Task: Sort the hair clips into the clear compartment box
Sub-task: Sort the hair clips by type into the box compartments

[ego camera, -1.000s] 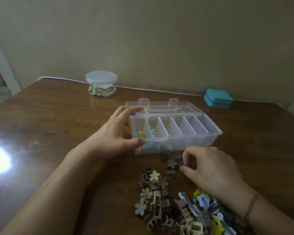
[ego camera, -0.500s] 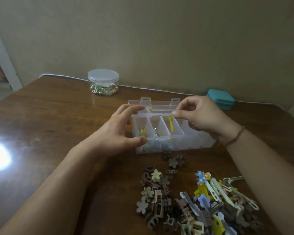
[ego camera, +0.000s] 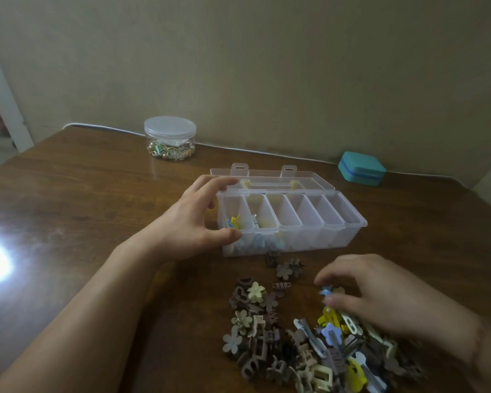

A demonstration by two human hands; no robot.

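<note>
The clear compartment box (ego camera: 352, 224) stands open on the wooden table, its lid folded back. My left hand (ego camera: 193, 222) grips its left end, thumb on the front wall and fingers on the back rim. Yellow and blue clips (ego camera: 234, 221) lie in the leftmost compartment, and more blue ones show through the front wall. In front of the box spreads a pile of hair clips (ego camera: 267, 336), brown and beige on the left, coloured on the right. My right hand (ego camera: 380, 296) hovers over the pile's right part, with a small blue clip (ego camera: 325, 291) pinched between thumb and fingertips.
A round clear jar (ego camera: 170, 137) of small trinkets stands at the back left. A teal case (ego camera: 362, 167) sits at the back right by the wall. A white cable (ego camera: 238, 148) runs along the table's far edge. Glare marks the table on the left.
My right hand carried a yellow clip up to the box, then came back down to the pile and closed on a blue clip. My left hand stayed on the box.
</note>
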